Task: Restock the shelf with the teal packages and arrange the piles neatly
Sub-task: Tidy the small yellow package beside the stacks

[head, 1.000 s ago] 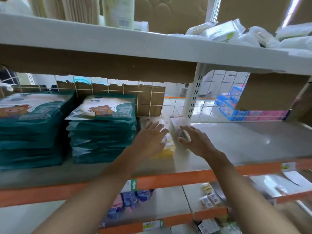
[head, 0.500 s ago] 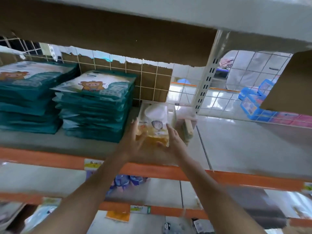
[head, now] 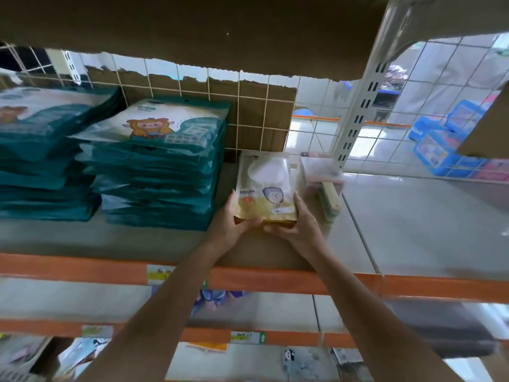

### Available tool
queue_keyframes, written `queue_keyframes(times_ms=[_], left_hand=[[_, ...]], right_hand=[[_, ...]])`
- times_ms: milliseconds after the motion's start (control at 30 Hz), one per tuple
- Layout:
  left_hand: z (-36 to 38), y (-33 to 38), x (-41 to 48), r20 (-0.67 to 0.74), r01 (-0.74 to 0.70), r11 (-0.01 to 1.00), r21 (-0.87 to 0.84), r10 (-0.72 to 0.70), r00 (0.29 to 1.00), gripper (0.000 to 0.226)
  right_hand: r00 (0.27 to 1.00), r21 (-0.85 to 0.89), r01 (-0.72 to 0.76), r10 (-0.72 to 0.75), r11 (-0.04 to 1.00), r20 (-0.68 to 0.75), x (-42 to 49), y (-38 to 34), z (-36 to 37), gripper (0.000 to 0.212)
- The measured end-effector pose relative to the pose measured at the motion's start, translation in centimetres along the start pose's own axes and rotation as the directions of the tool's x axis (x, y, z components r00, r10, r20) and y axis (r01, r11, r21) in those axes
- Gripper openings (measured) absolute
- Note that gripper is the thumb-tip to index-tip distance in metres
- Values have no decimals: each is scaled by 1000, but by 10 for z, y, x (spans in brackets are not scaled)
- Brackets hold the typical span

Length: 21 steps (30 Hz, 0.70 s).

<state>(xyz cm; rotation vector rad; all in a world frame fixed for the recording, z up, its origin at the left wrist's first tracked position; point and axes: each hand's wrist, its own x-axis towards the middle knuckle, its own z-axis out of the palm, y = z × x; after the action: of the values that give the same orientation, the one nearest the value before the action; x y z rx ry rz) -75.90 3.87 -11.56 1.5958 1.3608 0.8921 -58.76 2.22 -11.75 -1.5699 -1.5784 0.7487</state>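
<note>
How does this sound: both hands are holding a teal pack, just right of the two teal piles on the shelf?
Not quite. The head view shows the left hand and right hand holding a yellow-and-white pack, not a teal one. It is just right of the two teal piles on the shelf.

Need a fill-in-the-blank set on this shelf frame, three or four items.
The left hand and right hand both grip a ____ package. The teal piles number ____. The held package sits to the ____ of the teal piles. The shelf has a front edge coloured ____.
Answers: yellow; two; right; orange.
</note>
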Motion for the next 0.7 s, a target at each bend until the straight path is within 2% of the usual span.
queue_keyframes(times_ms=[167, 400, 467, 567, 700], left_hand=[[2, -3, 1, -5, -15, 1000, -2, 15, 1000, 91], [2, 1, 0, -9, -42, 998, -36, 42, 999, 73], [1, 3, -1, 8, -37, 998, -52, 37, 999, 80], [-1, 4, -3, -11, 43, 984, -173, -46, 999, 102], [-2, 10, 5, -50, 104, 973, -205, -116, 992, 78]], right_hand=[[1000, -27, 6, -7, 1000, -27, 1, 0, 0, 94], [999, -22, 17, -18, 1000, -46, 2, 2, -1, 89], [999, 5, 18, -18, 1000, -49, 3, 6, -1, 90], [999, 103, -33, 35, 994, -16, 0, 2, 0, 98], [997, 257, -58, 71, 965, -40, 11, 17, 1, 111]])
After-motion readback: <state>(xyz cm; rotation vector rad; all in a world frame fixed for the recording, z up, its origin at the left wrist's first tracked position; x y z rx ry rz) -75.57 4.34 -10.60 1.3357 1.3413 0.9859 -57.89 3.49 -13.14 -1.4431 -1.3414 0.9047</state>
